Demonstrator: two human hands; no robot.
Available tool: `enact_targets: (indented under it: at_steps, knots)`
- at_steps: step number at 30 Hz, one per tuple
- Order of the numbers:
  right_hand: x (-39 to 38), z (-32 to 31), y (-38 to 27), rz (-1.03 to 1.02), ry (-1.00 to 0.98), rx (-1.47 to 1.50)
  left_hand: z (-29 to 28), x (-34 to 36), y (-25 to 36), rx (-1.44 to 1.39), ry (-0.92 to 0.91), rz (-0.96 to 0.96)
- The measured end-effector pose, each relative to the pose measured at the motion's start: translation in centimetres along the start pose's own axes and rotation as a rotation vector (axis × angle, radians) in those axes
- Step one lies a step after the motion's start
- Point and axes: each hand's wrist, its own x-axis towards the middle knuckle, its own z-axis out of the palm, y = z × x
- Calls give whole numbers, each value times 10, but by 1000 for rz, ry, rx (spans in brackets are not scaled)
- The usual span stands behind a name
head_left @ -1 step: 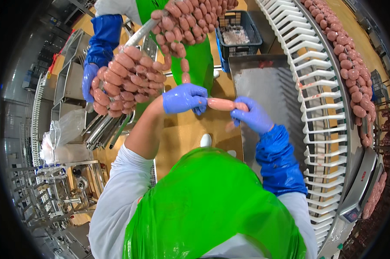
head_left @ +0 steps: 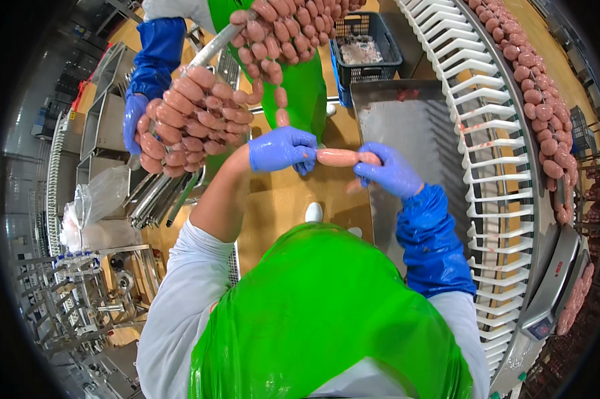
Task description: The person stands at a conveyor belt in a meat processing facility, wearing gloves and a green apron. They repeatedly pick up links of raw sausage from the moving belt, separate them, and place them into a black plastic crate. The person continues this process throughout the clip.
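Currently, one sausage is stretched level between two gloved hands, above the floor and just left of the steel tabletop. Its left end is gripped by the closed left hand; its right end is pinched by the fingers of the right hand, which is held over the tabletop's left edge. One blurred pink piece is seen just below those fingers. Two linked sausages are hung in a line above the left hand. One rod is loaded with two bundles, a nearer bundle and a farther bundle; their sausages are too crowded to be counted. The nearer one is touched along its left side by one co-worker's hand; whether the rod is gripped cannot be told. Beyond the tabletop's far-left corner, one dark crate is placed. Compared with the earlier frame, little is changed: the same sausage is held by both hands, and the whole scene is shifted slightly upward.
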Motion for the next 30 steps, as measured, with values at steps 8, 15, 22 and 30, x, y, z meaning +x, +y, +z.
enact_targets:
  at_steps: [8,15,22,30]
  knots:
    - [25,-16,2,-172,56,-1019,-4,24,-19,-124,-69,127]
    - [45,-22,54,321,87,-1477,11,68,-39,-270,-238,140]
    - [54,-75,64,1181,270,-1346,-28,63,-56,-465,-161,191]
    - [117,-76,90,125,442,-819,-85,9,-51,-1011,20,360]
